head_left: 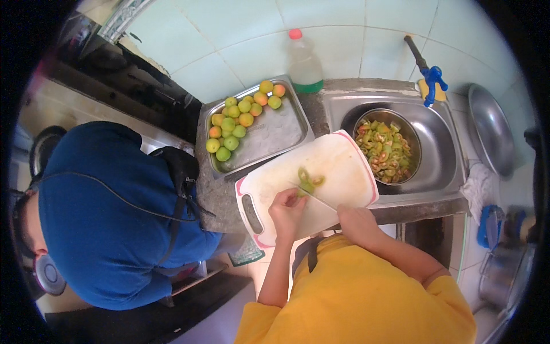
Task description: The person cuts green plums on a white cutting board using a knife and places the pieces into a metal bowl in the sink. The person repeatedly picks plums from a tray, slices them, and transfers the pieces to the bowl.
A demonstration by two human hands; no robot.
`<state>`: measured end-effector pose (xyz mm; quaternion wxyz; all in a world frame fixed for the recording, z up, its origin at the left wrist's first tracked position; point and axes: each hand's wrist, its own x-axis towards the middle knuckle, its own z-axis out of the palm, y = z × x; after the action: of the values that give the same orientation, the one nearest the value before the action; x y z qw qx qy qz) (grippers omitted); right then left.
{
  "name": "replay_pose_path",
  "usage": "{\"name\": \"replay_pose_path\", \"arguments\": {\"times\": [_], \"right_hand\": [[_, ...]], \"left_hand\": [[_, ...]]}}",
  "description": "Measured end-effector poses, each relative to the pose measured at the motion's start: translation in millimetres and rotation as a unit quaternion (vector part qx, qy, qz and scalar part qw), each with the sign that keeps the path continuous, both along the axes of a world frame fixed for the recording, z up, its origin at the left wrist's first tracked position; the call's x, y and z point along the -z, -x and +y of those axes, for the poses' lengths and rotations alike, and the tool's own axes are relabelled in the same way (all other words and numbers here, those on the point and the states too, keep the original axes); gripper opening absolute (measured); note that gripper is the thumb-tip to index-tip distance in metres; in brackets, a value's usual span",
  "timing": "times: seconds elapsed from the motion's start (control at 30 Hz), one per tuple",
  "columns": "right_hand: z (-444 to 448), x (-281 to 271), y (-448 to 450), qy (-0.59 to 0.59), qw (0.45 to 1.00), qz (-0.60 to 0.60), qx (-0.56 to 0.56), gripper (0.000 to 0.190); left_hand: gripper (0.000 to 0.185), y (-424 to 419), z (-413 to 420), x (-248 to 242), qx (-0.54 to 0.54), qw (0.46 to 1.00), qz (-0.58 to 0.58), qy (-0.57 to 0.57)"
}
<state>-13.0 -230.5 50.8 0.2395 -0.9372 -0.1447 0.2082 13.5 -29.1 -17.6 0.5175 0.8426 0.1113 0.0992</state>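
Observation:
My left hand (288, 211) pinches a piece of green tomato (305, 188) on a white cutting board (335, 159) with pink corners. In my right hand (357, 222) is a kitchen knife (319, 199), its blade slanting toward the fingers of my left hand, against the tomato piece. Cut tomato slices (304, 174) lie just beyond the blade. The board's right end reaches over the sink's edge, beside a round metal bowl (416, 163) that holds many cut tomato pieces (384, 150). My right hand covers the knife's handle.
Whole green and orange tomatoes (232, 124) sit in a metal tray (275, 137) behind the board. The bowl stands in a steel sink (438, 137) under a blue-handled tap (434, 81). A bottle (304, 64) stands by the wall. A person in blue (111, 206) is close on the left.

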Motion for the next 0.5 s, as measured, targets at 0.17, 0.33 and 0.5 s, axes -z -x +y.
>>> {"name": "replay_pose_path", "arguments": {"times": [0.17, 0.33, 0.5], "right_hand": [[-12.9, -6.2, 11.1, 0.091, 0.995, -0.032, 0.004, 0.020], [-53.5, -20.6, 22.1, -0.002, 0.997, -0.068, 0.047, 0.013], [-91.0, -25.0, 26.0, 0.010, 0.965, -0.135, 0.226, 0.016]], "left_hand": [[0.071, -5.2, 3.5, -2.3, 0.012, 0.997, 0.007, -0.069], [0.085, -22.9, -18.2, -11.3, 0.113, 0.985, -0.002, -0.134], [0.078, -68.8, -76.0, -6.1, 0.179, 0.977, -0.034, -0.107]]}}
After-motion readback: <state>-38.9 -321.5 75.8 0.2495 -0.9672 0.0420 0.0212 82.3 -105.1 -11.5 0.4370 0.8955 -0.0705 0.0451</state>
